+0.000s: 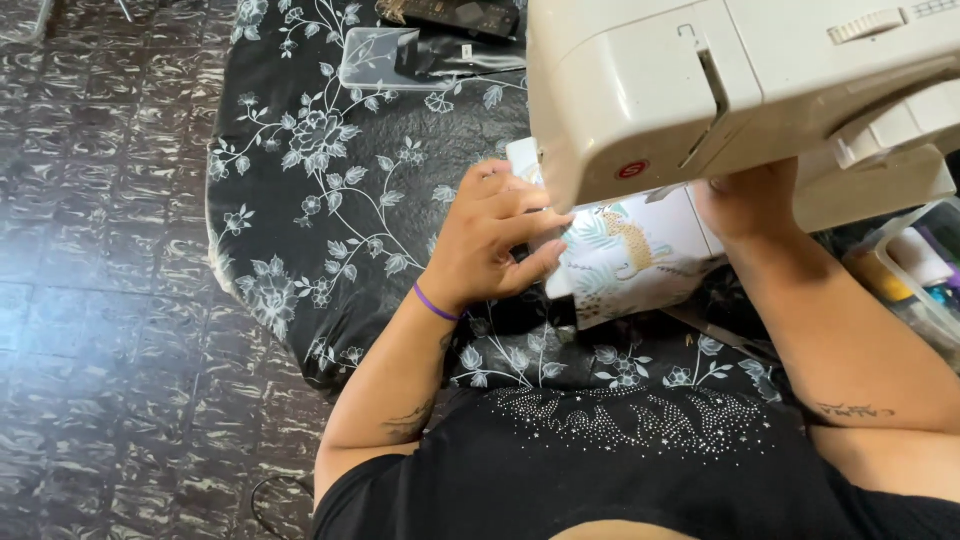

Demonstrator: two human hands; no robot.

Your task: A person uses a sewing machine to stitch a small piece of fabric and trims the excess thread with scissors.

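The thing in work is a piece of printed cloth (625,262), white with green leaves and a spotted yellow animal on it, and it lies in the middle of the frame, on the worktop (300,200) and under the front part of the cream sewing machine (740,90). It looks thin, light and soft, so I judge that it bends and slides easily and keeps no shape by itself; it is better held flat with spread fingers near its edges than pinched in one place, because a pinch can make folds. The left hand (488,240) lies on the left edge of the cloth, with the fingers stretched and a little apart, pressing it down and not closed around it. A purple band (433,303) is on that wrist. The right hand (745,200) is at the right side of the cloth, but the body of the machine hides its fingers, so I cannot tell if they grip the cloth or only rest on it. The machine is the main obstacle: it hangs over the cloth and covers the needle area, so the fingers there have little room. The worktop is covered with a black cover with white flowers, which looks smooth and maybe slippery. In the upper middle of the frame lies a clear plastic bag (385,58) with something dark beside it, well apart from the hands. At the right edge stands a clear plastic box (915,275) with small coloured things inside, near the right forearm. The floor (100,300) at the left is dark tile.
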